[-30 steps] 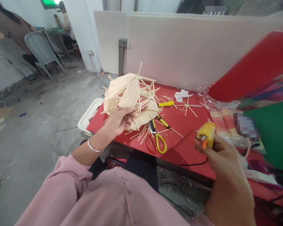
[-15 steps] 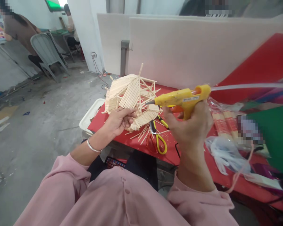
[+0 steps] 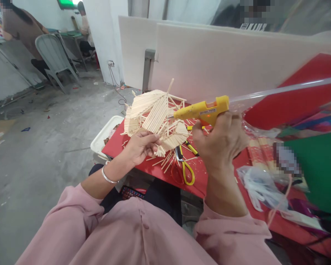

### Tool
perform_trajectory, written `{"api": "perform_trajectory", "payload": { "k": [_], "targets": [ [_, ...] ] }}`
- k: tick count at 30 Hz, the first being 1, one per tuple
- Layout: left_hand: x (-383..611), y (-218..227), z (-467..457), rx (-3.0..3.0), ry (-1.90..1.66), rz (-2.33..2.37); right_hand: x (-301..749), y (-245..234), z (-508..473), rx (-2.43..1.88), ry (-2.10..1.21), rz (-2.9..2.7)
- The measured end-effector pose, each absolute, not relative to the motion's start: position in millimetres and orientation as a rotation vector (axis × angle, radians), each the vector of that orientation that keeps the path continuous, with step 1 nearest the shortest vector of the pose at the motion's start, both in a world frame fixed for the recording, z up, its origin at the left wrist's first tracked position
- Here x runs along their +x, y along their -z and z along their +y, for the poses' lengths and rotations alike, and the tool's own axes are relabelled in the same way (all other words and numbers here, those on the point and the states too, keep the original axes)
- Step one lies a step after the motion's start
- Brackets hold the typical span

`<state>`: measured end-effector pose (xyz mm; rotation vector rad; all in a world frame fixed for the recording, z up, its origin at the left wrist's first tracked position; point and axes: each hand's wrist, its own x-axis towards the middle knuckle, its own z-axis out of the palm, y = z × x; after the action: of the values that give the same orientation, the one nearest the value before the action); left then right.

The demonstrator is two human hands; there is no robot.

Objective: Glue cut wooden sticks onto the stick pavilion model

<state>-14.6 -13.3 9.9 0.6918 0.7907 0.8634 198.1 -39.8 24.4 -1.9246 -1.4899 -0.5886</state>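
My right hand is wrapped round the handle of a yellow glue gun with a clear stick trailing from its back end. The gun's metal nozzle points left, at the roof-like slope of a model built from thin wooden sticks. Whether the tip touches the sticks I cannot tell. At the model's lower left edge, my left hand has its thumb and fingers pinched on the sticks. Loose wooden sticks and yellow-handled pliers lie below the model on the red table.
Behind the table stand large white boards. To the right are a plastic bag, packs of sticks and a green sheet. A white tray sits at the left edge. Other people and a chair are farther left.
My right hand has brought the glue gun left, its nozzle now higher against the model's sloped sticks. My left hand keeps its pinch at the edge. The view has shifted slightly.
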Motion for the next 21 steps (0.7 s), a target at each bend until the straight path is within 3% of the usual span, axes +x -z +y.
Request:
{"api": "perform_trajectory", "payload": {
  "k": [6,14,21],
  "targets": [
    [-12.4,-7.8,-11.4,0.667,-0.856,0.754,202.6,-19.4,-34.3,-1.888,0.745,-1.498],
    [-11.9,-7.2,-11.6,0.647,-0.874,0.748,194.7,-32.8,-39.2,-2.003,0.504,-1.477],
    [-12.1,-4.3,-11.1,0.655,-0.880,0.764,202.2,-22.5,-36.4,-1.872,0.676,-1.513]
  ]
}}
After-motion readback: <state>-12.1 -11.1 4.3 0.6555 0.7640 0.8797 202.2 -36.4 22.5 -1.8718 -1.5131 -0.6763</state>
